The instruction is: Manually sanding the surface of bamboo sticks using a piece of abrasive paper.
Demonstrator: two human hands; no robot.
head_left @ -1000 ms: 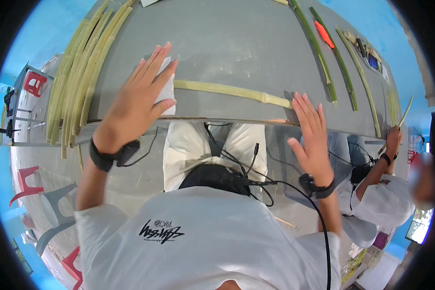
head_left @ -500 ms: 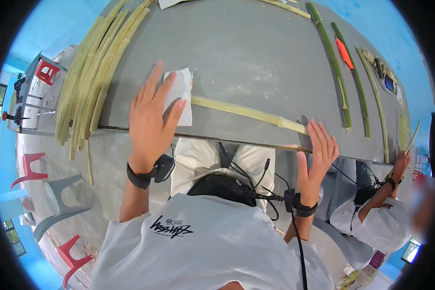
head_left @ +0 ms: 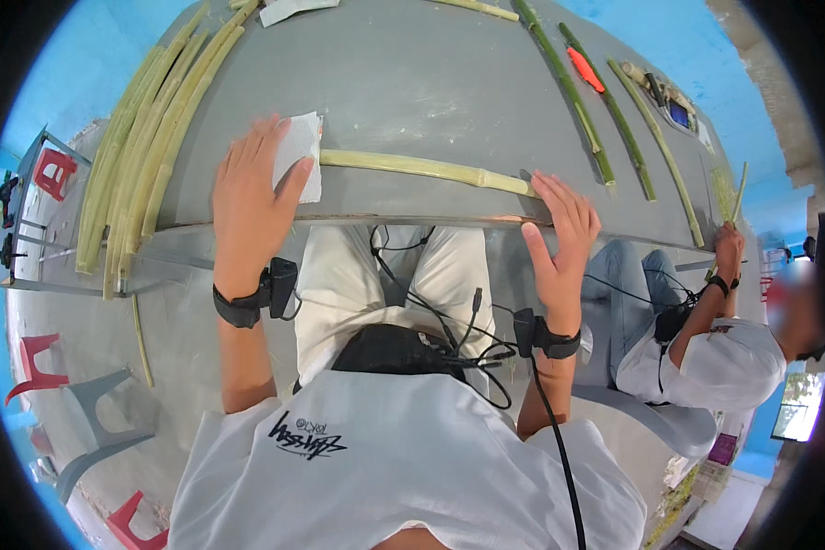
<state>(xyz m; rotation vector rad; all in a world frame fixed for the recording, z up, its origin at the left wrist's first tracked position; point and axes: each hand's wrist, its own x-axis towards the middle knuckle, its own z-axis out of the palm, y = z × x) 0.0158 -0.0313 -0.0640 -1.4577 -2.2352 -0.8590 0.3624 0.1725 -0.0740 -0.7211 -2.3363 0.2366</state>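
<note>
Two hands: left hand [head_left: 252,197] and right hand [head_left: 564,220] open, gripping nothing.
Stick [head_left: 403,165]: along the table [head_left: 385,96]'s near edge, probably so both ends are in reach.
Paper [head_left: 301,137]: white, partly under the left thumb, at the stick's left end.
Right end: by the right fingertips; can't tell if they touch.
Containers: none I can see.

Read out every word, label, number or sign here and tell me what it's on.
Wearer's white T-shirt: black script with smaller print; I don't copy out wording.
Co-worker's white shirt: dark mark, too small to read.
Small device with a blue screen: too small to read.
White paper partly under the left hand: no readable text.
</note>
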